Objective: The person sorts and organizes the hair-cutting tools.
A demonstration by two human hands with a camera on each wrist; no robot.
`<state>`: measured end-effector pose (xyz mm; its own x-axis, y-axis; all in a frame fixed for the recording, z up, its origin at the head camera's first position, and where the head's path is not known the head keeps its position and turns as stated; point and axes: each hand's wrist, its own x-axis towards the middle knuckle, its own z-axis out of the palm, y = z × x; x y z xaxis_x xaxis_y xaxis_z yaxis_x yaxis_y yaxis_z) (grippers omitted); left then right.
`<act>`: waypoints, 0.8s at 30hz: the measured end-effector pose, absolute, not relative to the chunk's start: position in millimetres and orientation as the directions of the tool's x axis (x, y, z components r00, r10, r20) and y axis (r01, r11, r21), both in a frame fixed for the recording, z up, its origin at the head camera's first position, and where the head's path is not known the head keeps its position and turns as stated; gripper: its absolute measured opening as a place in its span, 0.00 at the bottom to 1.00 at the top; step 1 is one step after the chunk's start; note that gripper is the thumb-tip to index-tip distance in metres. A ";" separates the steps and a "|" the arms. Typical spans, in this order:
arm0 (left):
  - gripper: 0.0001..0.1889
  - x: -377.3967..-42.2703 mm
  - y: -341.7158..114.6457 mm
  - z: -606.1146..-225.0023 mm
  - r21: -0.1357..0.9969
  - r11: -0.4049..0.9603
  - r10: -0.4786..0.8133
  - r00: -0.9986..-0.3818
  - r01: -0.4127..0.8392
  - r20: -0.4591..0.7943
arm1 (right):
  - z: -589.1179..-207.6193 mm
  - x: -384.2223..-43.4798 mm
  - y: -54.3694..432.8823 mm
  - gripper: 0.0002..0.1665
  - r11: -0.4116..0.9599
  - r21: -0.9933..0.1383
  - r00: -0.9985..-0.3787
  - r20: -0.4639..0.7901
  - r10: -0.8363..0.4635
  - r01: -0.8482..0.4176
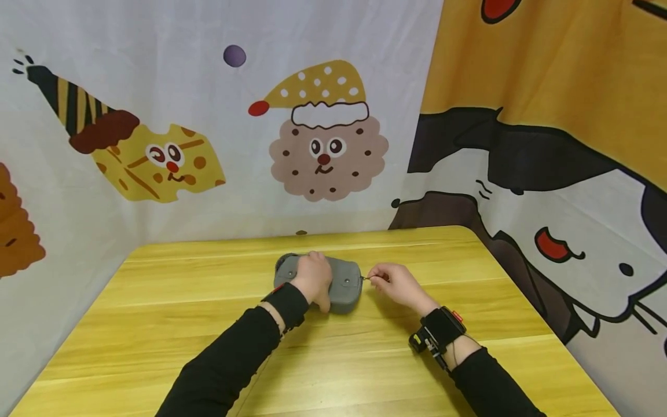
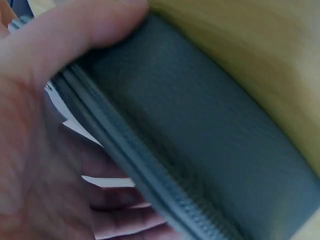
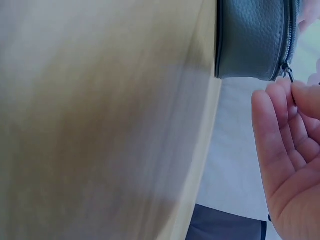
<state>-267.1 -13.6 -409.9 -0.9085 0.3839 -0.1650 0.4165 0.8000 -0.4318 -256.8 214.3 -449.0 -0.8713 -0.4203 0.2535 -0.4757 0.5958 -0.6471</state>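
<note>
A small grey zippered bag (image 1: pixel 345 296) with two snap studs on its top lies on the wooden table. Across its left half, my left hand (image 1: pixel 315 278) holds it, thumb on the near side and fingers over the top. The left wrist view shows that thumb pressed on the bag's grainy grey side (image 2: pixel 190 110), close by the zipper (image 2: pixel 135 145). At the bag's right end, my right hand (image 1: pixel 397 284) pinches the zipper pull (image 3: pixel 291 76) between thumb and fingertips. The zipper looks closed along the stretch seen in the right wrist view.
The light wooden table (image 1: pixel 208 347) reaches back to a white curtain (image 1: pixel 182 35) printed with cartoon food figures. On the right hangs a curtain with a large cartoon animal (image 1: pixel 573 231). Both wrists wear black straps (image 1: pixel 288 304) with devices.
</note>
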 end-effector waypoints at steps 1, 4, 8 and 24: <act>0.46 -266.5 -12.7 -410.3 -0.423 0.809 0.373 -0.912 0.409 -0.168 | -449.4 -257.9 214.2 0.05 0.600 -0.645 -0.873 0.256 -0.415 -0.474; 0.45 -265.3 -11.2 -411.3 -0.403 0.827 0.351 -0.920 0.392 -0.176 | -449.6 -259.5 214.6 0.05 0.609 -0.643 -0.880 0.254 -0.402 -0.464; 0.50 -263.6 -10.5 -411.1 -0.412 0.828 0.335 -0.925 0.380 -0.179 | -450.9 -260.2 216.0 0.04 0.619 -0.637 -0.883 0.254 -0.394 -0.459; 0.79 -266.6 -47.6 -403.1 -0.327 0.818 0.426 -0.880 0.473 -0.208 | -450.4 -260.9 214.6 0.04 0.625 -0.636 -0.887 0.250 -0.388 -0.453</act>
